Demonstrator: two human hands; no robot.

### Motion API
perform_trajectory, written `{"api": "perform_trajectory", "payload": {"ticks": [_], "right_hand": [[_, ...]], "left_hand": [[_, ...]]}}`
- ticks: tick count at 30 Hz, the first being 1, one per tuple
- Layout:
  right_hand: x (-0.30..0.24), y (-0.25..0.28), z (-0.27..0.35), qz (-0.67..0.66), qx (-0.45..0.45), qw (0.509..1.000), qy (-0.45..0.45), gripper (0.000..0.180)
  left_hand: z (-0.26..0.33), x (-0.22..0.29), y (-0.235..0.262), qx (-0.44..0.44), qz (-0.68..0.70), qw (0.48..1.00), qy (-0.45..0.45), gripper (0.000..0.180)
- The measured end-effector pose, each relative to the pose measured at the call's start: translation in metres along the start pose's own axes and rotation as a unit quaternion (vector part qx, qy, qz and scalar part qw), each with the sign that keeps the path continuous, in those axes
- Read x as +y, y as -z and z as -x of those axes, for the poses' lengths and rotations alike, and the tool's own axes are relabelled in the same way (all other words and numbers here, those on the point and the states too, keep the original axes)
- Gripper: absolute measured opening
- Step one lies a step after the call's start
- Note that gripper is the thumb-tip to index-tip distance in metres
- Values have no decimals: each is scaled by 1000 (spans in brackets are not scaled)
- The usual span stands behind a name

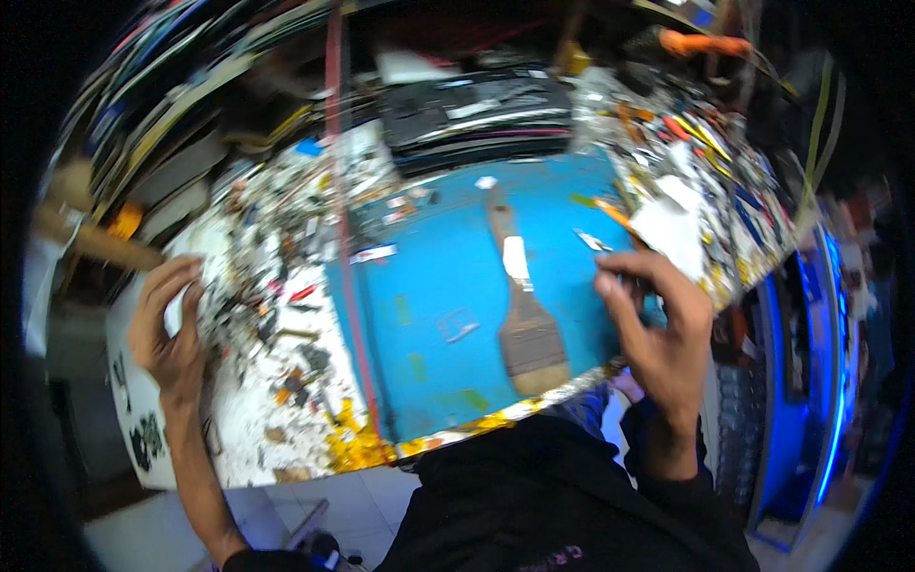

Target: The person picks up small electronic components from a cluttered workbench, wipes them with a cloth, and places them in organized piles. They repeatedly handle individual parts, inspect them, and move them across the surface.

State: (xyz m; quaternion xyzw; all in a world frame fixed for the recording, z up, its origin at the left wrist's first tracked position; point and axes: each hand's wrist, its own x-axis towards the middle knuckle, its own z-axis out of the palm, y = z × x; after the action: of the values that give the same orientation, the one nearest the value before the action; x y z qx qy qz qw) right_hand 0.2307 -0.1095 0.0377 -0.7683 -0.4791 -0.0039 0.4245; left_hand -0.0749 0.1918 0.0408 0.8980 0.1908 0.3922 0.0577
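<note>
While facing the workbench [238,453] from its front edge, held the left hand [170,334] loosely curled over its left side, with thumb and fingertips slightly apart. Bent the right hand [669,329] above the right edge of the blue mat [410,286], with thumb and forefinger close together near a small pale sliver [593,241]; could not tell, through the blur, a pinch from a narrow gap. Saw the wide flat paintbrush [532,334] lying right of the mat's centre, bristles by the front edge, handle toward the back edge. Noticed scattered scraps [315,357] left of the mat and hand tools [701,143] near the workbench's back right corner.
</note>
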Motion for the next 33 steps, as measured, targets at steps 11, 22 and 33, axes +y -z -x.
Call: {"api": "perform_trajectory", "payload": {"ticks": [11, 22, 33], "right_hand": [[-42, -32, 12, 28, -135, 990, -28, 56], [-21, -47, 12, 41, -24, 999, -24, 49], [-20, -44, 12, 21, -14, 999, -43, 42]], "left_hand": [[-4, -1, 8, -55, -45, 996, 62, 23], [-2, -15, -7, -142, -28, 985, 94, 26], [-11, -13, -43, -120, -90, 986, 76, 31]]}}
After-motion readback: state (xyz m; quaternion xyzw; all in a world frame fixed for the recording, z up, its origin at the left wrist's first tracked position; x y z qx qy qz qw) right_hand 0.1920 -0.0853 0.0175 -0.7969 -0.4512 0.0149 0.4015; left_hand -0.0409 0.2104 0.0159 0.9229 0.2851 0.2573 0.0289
